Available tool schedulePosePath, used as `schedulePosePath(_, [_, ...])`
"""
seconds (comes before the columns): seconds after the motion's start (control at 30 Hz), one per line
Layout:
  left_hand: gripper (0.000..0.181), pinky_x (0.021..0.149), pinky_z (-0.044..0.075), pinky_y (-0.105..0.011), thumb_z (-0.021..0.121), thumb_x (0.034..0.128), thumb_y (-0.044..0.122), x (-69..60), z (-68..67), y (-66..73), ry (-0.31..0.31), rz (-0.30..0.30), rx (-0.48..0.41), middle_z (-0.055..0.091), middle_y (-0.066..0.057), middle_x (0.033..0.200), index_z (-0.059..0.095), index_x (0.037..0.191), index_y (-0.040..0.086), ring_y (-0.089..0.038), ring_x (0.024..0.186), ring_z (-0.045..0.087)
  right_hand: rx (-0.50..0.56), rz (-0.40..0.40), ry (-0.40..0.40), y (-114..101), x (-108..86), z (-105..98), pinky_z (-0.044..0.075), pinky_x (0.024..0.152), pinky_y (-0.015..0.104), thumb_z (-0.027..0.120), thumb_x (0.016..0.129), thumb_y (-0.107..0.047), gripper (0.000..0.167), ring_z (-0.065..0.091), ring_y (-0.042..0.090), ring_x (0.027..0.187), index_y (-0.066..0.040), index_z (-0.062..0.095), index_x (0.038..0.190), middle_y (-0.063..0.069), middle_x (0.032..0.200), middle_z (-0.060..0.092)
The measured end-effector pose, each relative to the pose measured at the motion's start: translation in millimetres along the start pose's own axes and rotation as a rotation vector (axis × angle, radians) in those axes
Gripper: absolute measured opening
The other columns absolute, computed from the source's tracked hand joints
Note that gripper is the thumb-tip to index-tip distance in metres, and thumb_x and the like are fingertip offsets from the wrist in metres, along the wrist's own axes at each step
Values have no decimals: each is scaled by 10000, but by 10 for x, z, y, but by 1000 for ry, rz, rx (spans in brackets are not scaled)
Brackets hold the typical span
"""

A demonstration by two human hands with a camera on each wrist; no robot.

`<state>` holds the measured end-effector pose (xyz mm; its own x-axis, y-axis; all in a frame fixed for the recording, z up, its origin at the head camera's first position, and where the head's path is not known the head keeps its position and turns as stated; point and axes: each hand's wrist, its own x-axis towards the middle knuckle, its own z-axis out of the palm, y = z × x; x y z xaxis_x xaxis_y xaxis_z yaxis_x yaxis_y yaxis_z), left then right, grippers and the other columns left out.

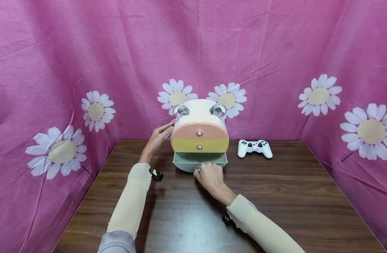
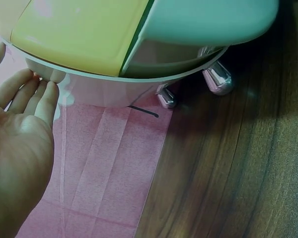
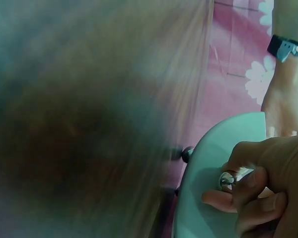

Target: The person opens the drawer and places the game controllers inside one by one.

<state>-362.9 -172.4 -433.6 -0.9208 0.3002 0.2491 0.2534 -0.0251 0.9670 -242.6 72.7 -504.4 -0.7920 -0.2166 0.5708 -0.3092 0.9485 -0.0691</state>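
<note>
Green drawer (image 1: 182,166) stands open, right hand (image 1: 210,175) pinching its knob (image 3: 227,180); orange drawer (image 1: 184,131) and yellow drawer (image 1: 184,145) are closed; left hand (image 1: 158,138), fingers straight, touches cabinet (image 1: 199,110); controller (image 1: 255,144) lies outside, right.

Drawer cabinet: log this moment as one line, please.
left hand: touches cabinet side; right hand: grips knob of green drawer; green drawer: open; orange drawer, yellow drawer: closed; game controller: on table

I see pink cloth (image 1: 142,45) with white daisies (image 1: 318,96) walling the back and both sides of a brown wood-grain table (image 1: 307,189); pale light (image 1: 193,214) glares off its near middle.
</note>
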Motion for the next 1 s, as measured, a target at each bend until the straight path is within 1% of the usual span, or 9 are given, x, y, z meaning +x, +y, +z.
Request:
schedulePosePath(0.13, [522, 1314, 334, -372, 563, 1124, 253, -5, -3, -10, 5, 1, -16, 379, -26, 1727, 461, 1608, 89, -205, 1608, 337, -24, -35, 26, -27, -95, -50, 412, 330, 415, 805, 814, -293, 553, 541, 263, 399, -194, 415, 434, 3, 449, 493])
schedulePosePath(0.3, [534, 1318, 327, -387, 564, 1123, 261, 5, -11, -26, -3, -4, -25, 365, -37, 1733, 448, 1614, 87, -218, 1615, 324, -39, -54, 39, -75, -194, -135, 374, 311, 373, 816, 799, -290, 604, 500, 220, 374, -218, 344, 429, -18, 424, 442])
schedulePosePath(0.4, [536, 1323, 318, -395, 568, 1121, 267, 4, -11, -23, 0, -11, -24, 369, -24, 1731, 450, 1614, 94, -215, 1617, 317, -48, -60, 42, -105, -243, -175, 361, 310, 358, 822, 791, -294, 613, 486, 211, 366, -221, 330, 433, -14, 420, 447])
schedulePosePath(0.57, [534, 1325, 315, -377, 576, 1118, 268, 2, -5, -20, 4, -20, -36, 386, -9, 1725, 460, 1611, 97, -187, 1612, 326, -50, -61, 43, -151, -323, -219, 340, 305, 349, 832, 774, -305, 613, 453, 201, 353, -213, 336, 426, -2, 412, 461])
schedulePosePath(0.73, [532, 1327, 313, -383, 569, 1121, 266, 5, -2, -32, 4, -15, -30, 379, -16, 1729, 458, 1613, 95, -196, 1614, 323, -59, -56, 60, -177, -383, -255, 334, 306, 353, 830, 763, -305, 606, 474, 213, 357, -212, 334, 427, 8, 417, 473])
schedulePosePath(0.87, [534, 1321, 321, -373, 573, 1120, 278, 7, -4, -39, 8, -11, -27, 384, -16, 1726, 462, 1610, 97, -199, 1612, 329, -59, -62, 54, -185, -426, -282, 310, 302, 340, 826, 765, -303, 630, 460, 205, 355, -222, 296, 435, 2, 410, 452])
schedulePosePath(1.0, [544, 1312, 336, -345, 580, 1116, 299, 8, -10, -44, 9, -13, -24, 393, 2, 1721, 462, 1612, 106, -180, 1605, 341, -56, -69, 26, -192, -463, -304, 275, 301, 315, 821, 781, -304, 661, 398, 164, 351, -237, 253, 449, -24, 402, 405])
